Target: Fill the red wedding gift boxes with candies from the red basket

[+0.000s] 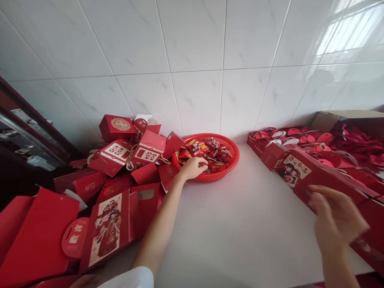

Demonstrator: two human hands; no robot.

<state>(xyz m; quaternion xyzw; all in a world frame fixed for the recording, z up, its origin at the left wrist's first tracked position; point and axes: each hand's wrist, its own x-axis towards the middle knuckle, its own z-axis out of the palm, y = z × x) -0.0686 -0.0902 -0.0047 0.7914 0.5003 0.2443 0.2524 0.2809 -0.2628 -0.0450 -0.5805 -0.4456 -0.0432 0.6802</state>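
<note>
My left hand (193,168) reaches over the rim of a round red plastic basket (231,160), its curled fingers among the wrapped sweets (214,154) heaped inside. I cannot tell whether those fingers grip a packet. A little to the right, my right hand (336,218) is blurred, with its fingers apart and nothing visible in them. It hovers over a long red box printed with a couple's portrait (292,171). Folded red gift bags (112,156) lie piled left of the basket.
Red flat-packed bags with printed figures (105,228) spill across the left of the white counter (240,224). A cardboard box (330,121) holding red ribbons stands at the right. White tiles (195,96) form the back wall, and a dark cabinet (30,136) stands at far left.
</note>
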